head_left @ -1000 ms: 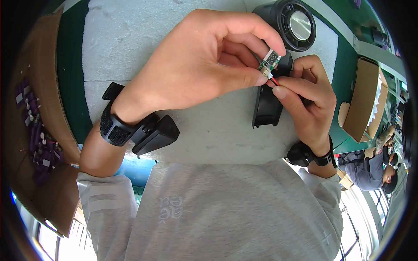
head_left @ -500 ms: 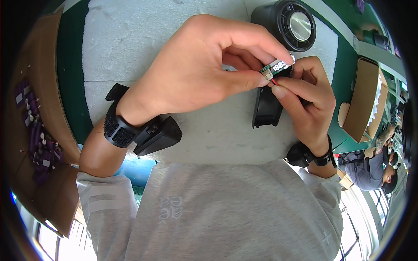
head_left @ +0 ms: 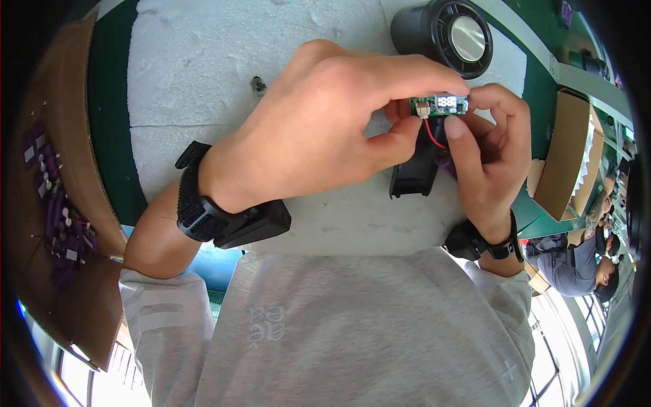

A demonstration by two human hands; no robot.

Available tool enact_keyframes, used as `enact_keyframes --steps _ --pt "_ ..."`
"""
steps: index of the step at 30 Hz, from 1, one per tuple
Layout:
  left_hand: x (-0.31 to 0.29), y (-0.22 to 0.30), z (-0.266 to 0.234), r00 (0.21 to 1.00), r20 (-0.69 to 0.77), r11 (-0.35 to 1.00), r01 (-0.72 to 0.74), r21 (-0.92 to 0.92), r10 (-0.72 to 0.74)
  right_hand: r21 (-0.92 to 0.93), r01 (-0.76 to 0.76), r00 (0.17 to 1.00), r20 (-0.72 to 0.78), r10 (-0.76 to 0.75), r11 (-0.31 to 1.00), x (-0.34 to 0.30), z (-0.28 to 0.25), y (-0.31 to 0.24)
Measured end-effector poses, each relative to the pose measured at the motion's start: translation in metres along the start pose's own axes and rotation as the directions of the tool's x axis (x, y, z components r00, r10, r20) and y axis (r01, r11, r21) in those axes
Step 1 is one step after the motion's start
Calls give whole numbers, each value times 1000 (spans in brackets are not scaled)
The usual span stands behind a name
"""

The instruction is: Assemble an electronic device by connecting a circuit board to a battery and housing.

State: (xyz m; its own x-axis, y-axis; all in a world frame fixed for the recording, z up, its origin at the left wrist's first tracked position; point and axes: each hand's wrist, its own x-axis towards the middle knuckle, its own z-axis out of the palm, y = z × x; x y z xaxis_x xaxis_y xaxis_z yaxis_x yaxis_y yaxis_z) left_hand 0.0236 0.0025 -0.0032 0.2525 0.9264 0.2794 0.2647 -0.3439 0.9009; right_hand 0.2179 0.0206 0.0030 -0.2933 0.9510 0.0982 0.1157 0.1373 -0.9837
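Left hand (head_left: 319, 129) and right hand (head_left: 485, 149) together pinch a small green circuit board (head_left: 441, 104) above the white foam pad (head_left: 203, 81), red wire (head_left: 434, 136) trailing. The board looks light, stiff and fragile, best held by its edges. Black fan (head_left: 451, 34) behind; black housing (head_left: 415, 169) beneath, partly hidden.

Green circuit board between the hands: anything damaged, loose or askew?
Nothing stands out. The small green circuit board is pinched level between left hand and right hand, its red wire running from the white connector down toward the black housing. No visible damage.
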Motion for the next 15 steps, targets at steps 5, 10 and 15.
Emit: enact_keyframes --steps 5,10,15 --pt "-1 0 -1 999 -28 998 -19 67 21 -203 66 994 99 -47 977 0 -4 -3" --pt "-1 -6 1 993 -63 992 -97 80 102 -307 158 980 167 -110 938 2 -8 1" --pt "-2 -4 0 995 -56 992 -77 101 83 -286 129 985 148 -89 950 2 -6 2"
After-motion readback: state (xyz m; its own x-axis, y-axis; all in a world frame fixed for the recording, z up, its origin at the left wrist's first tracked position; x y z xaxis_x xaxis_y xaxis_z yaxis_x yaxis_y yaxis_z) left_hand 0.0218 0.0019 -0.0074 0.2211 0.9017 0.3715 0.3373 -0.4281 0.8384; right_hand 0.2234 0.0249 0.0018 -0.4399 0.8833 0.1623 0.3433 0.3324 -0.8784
